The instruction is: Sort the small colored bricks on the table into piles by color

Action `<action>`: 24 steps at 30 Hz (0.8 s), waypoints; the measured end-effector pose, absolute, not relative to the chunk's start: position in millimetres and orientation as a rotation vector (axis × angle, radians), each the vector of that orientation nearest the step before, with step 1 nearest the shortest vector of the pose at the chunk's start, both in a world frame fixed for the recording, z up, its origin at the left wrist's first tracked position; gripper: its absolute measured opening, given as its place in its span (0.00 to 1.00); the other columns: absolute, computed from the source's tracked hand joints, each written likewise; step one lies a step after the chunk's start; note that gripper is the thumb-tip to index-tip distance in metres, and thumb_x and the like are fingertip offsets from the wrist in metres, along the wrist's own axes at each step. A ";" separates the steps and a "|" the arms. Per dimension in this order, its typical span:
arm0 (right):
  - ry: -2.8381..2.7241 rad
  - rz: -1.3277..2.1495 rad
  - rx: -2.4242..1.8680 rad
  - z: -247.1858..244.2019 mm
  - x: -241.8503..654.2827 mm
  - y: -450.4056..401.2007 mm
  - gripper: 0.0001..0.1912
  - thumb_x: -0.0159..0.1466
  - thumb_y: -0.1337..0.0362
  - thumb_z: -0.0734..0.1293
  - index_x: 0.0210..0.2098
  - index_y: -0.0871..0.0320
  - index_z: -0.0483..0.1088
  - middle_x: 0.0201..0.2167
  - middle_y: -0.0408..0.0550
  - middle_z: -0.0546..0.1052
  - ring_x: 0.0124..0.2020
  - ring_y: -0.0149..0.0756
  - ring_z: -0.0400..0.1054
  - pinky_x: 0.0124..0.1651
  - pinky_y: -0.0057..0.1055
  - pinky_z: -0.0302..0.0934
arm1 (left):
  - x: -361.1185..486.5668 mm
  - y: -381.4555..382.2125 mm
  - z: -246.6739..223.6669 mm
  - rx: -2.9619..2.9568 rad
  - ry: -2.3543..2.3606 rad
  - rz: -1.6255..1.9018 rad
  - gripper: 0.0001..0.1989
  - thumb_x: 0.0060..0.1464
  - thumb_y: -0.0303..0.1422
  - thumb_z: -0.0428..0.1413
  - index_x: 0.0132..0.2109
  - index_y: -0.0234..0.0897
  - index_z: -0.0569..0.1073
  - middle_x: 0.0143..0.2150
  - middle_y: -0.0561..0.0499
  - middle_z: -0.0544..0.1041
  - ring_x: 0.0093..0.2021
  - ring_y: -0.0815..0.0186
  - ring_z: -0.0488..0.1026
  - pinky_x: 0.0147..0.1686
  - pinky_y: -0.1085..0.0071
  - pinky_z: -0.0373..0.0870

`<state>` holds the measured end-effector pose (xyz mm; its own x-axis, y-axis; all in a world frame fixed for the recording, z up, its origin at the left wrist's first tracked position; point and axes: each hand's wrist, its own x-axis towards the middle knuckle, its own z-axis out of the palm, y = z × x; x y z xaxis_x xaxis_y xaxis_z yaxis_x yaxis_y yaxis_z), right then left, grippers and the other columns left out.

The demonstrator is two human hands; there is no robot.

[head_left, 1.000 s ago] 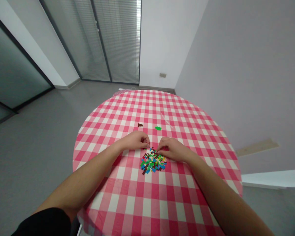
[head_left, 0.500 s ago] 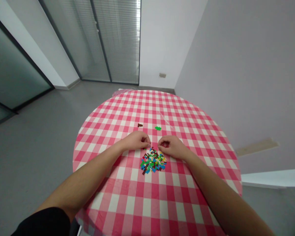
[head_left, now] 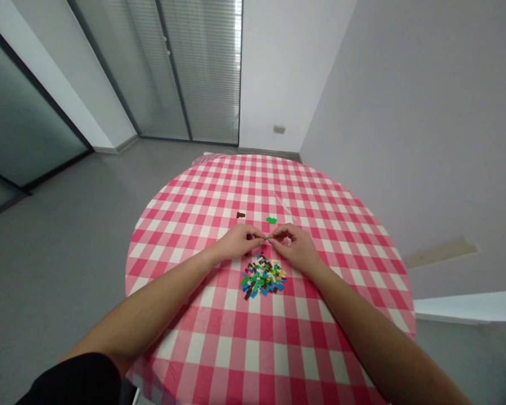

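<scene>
My left hand (head_left: 241, 242) and my right hand (head_left: 294, 245) meet fingertip to fingertip just beyond a pile of small bricks (head_left: 263, 278). Between their pinched fingers a bit of a green brick (head_left: 267, 238) shows; the fingertips cover the rest of it. The pile mixes green, blue, brown, white and yellow pieces. Farther away, beyond my left hand, lies a flat group of brown bricks (head_left: 240, 215). A flat green brick group (head_left: 271, 220) rests beyond my fingertips, to the right of the brown one.
A red-and-white checked tablecloth (head_left: 274, 349) covers the round table. Crumpled clear plastic (head_left: 213, 158) lies at its far left edge. Glass partitions (head_left: 206, 73) stand behind the table, and a wall (head_left: 425, 112) runs along the right.
My hands have come together from a small gap and moved slightly away from the pile. A green brick now shows between their fingertips. The brown and green groups have stayed put.
</scene>
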<state>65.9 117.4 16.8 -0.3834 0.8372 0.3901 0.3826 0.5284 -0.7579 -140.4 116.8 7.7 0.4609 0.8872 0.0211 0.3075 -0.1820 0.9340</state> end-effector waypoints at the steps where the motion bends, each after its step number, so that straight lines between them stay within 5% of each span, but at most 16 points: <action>1: -1.989 0.722 -0.997 17.4 65.5 117.0 0.04 0.59 0.63 0.69 0.34 0.56 0.72 0.30 0.47 0.77 0.30 0.35 0.71 0.34 0.33 0.67 | -140.5 117.1 6.8 1.719 1.025 0.745 0.12 0.57 0.37 0.56 0.39 0.32 0.79 0.24 0.49 0.76 0.22 0.71 0.67 0.23 0.74 0.60; 24: -2.130 0.611 -0.982 19.1 63.7 113.6 0.02 0.59 0.64 0.67 0.33 0.55 0.72 0.31 0.47 0.78 0.32 0.36 0.72 0.37 0.34 0.67 | -143.0 116.6 16.6 1.656 1.019 0.685 0.13 0.55 0.37 0.56 0.37 0.32 0.80 0.24 0.50 0.75 0.21 0.73 0.61 0.22 0.75 0.57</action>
<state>63.7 113.6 19.1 -0.4656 0.7898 0.3993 0.4582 0.6011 -0.6548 -143.0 116.6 16.6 0.4779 0.8774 -0.0428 0.2911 -0.1123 0.9501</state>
